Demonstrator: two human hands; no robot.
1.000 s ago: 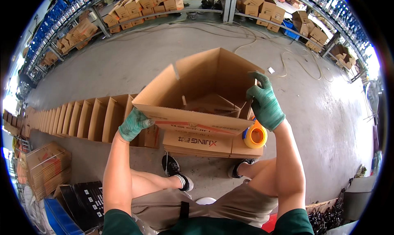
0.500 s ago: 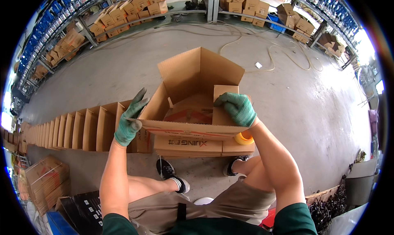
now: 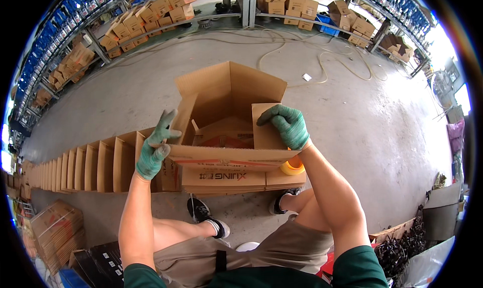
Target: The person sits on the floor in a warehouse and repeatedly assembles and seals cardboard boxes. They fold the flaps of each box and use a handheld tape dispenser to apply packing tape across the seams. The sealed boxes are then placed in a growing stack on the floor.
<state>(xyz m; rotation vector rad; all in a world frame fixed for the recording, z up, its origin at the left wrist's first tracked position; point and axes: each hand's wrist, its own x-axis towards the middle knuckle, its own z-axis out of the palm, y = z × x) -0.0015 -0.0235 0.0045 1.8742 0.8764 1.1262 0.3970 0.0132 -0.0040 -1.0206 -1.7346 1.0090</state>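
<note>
An open-topped brown cardboard box [image 3: 226, 159] stands before me on a stack of flat cartons [image 3: 224, 180], its far flaps upright. My left hand [image 3: 155, 149], in a green glove, is at the box's left near corner with fingers spread. On the right, a flap [image 3: 264, 132] is folded inward. My right hand [image 3: 291, 128], gloved likewise, has its curled fingers against this flap and its wrist over the near right corner. A yellow-orange tape roll [image 3: 293, 166] lies on the stack beneath that wrist, partly hidden by the box.
A long row of opened cartons [image 3: 105, 164] runs off to the left. Tied flat cardboard [image 3: 58, 230] stands at the lower left. A pale hose [image 3: 322, 61] winds over the floor. Racks with small boxes [image 3: 151, 16] line the far side. Dark parts [image 3: 400, 247] fill a container at the lower right.
The box's left side flap has tipped inward. My left hand has opened wider beside it; my right hand stays on the right flap, fingers curled. The whole view has shifted slightly.
</note>
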